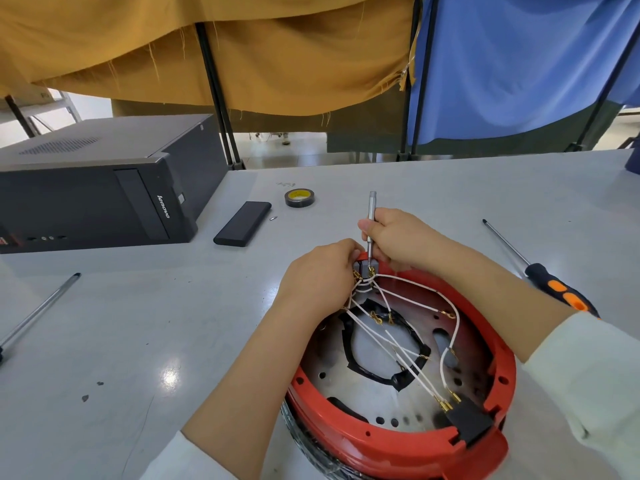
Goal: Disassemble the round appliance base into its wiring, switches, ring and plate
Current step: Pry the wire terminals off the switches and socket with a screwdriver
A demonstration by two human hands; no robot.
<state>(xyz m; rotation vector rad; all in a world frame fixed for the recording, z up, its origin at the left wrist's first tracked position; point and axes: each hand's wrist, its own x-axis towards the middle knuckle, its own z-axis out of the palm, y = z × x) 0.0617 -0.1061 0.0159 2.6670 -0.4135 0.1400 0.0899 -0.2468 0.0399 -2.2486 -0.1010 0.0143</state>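
The round appliance base lies on the table at lower right: a red plastic ring around a perforated metal plate. White wires with brass terminals cross the plate. A black switch block sits at the ring's near rim. At the far rim is a grey switch. My left hand pinches this grey switch and the wire bundle beside it. My right hand grips a thin silver precision screwdriver, held upright with its tip down on the grey switch's terminals.
A black Lenovo computer case fills the far left. A dark flat case, a loose bit and a tape roll lie behind my hands. A black-and-orange screwdriver lies right; a metal rod left.
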